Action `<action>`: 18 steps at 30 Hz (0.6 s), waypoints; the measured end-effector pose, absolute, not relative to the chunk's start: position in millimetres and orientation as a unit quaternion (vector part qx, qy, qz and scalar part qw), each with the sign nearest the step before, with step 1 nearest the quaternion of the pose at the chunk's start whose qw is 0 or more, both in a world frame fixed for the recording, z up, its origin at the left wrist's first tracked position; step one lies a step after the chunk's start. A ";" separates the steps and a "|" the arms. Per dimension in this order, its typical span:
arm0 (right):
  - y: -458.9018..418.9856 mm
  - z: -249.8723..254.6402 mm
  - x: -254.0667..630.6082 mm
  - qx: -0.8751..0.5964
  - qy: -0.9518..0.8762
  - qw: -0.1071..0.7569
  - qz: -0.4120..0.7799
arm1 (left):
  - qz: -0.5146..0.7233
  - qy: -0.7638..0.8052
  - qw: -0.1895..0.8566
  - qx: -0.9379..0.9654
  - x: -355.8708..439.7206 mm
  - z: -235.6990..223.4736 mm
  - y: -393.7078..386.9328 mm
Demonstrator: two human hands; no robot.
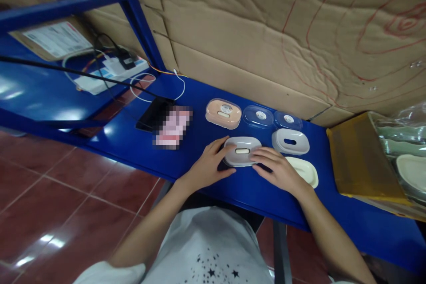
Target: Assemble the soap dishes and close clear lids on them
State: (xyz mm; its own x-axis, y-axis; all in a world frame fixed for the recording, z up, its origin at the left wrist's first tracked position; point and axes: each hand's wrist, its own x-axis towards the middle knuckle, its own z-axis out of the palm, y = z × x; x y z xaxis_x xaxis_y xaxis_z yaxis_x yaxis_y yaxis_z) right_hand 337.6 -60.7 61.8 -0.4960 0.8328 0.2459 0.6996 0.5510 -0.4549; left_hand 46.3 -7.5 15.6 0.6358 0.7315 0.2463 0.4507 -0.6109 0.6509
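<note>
A grey-white oval soap dish with a cream bar-shaped piece in its middle slot lies in front of me on the blue shelf. My left hand grips its left side, with fingers and thumb curved round the rim. My right hand has its fingers on the dish's right end. Just beyond my right hand sits a white dish part with an open oval slot. A cream oval tray lies partly hidden under my right wrist.
Behind are a peach soap dish with a clear lid and two clear lids. At left lie a black object and a blurred pink-screened item. A cardboard box of dish parts stands right; a power strip is upper left.
</note>
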 end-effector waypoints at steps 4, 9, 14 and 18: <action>-40.2 62.6 349.7 -0.498 -0.831 0.230 0.092 | 0.269 0.345 0.287 0.852 45.8 16.1 -7.6; 1.3 56.8 367.0 -0.580 -0.797 0.153 0.075 | 0.264 0.344 0.284 0.855 45.0 17.2 -7.7; 8.3 49.0 368.1 -0.581 -0.799 0.153 0.027 | 0.257 0.341 0.285 0.858 44.9 17.9 -7.9; 1.5 42.3 370.5 -0.595 -0.793 0.127 0.004 | 0.248 0.334 0.289 0.862 44.6 19.3 -7.7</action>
State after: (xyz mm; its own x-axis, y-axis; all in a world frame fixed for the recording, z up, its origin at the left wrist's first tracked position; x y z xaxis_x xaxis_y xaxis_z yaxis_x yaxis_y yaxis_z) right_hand 370.5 1.5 42.3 -0.2593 0.9454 0.1976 0.9434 0.2917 -0.1578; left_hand 44.6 -7.7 19.3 0.6531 0.7198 0.2351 0.4330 -0.6097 0.6639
